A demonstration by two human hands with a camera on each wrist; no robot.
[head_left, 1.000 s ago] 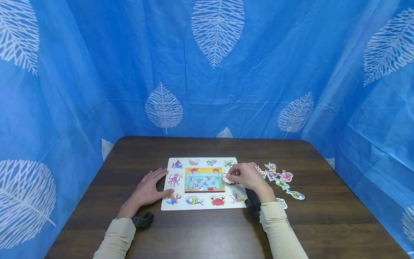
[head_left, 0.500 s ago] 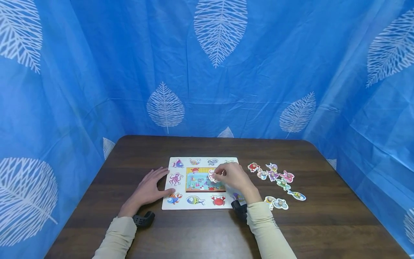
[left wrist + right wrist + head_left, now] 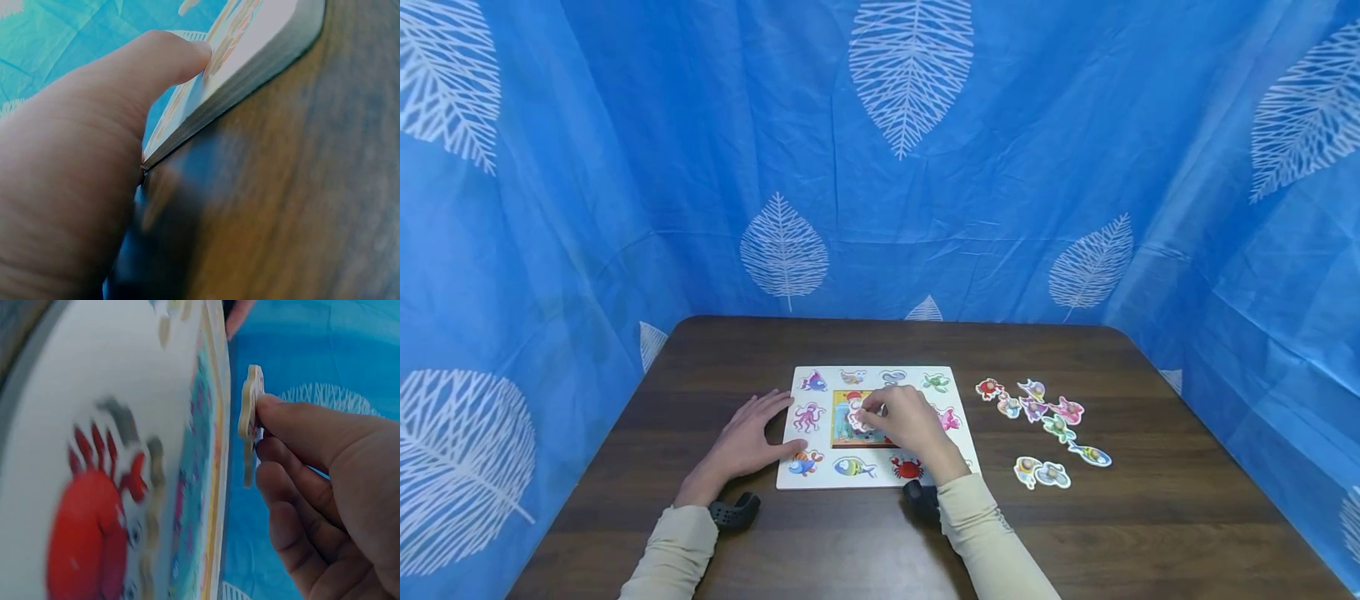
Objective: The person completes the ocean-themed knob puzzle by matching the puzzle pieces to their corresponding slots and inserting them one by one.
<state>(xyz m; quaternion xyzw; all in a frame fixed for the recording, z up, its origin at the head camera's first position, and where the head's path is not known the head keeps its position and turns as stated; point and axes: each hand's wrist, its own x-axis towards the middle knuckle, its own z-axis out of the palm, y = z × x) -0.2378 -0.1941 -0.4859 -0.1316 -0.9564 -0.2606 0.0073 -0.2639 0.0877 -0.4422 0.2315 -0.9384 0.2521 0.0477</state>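
Observation:
A white puzzle board [image 3: 880,481] with sea-animal pictures around a printed aquarium lies on the table. My left hand [image 3: 739,446] rests at the board's left edge, fingers extended, its thumb [image 3: 178,57] on the surface near the lower left corner. Above the aquarium picture, my right hand [image 3: 912,427] pinches a wooden puzzle piece [image 3: 854,415] between thumb and fingers. In the right wrist view the piece [image 3: 249,403] is edge-on and apart from the board, so its animal cannot be made out. Beneath that wrist is the red crab picture [image 3: 87,531].
Several loose sea-animal pieces [image 3: 1060,428] are strewn on the dark wooden table [image 3: 820,542], right of the board. Two touching pieces [image 3: 1052,475] lie closer to the front. A blue curtain [image 3: 985,183] with white leaves hangs around the table.
My right hand has carried the puzzle piece leftward, from the board's right side to over the aquarium picture. The right-hand pictures, including a pink one, have come into view. My left hand stays put.

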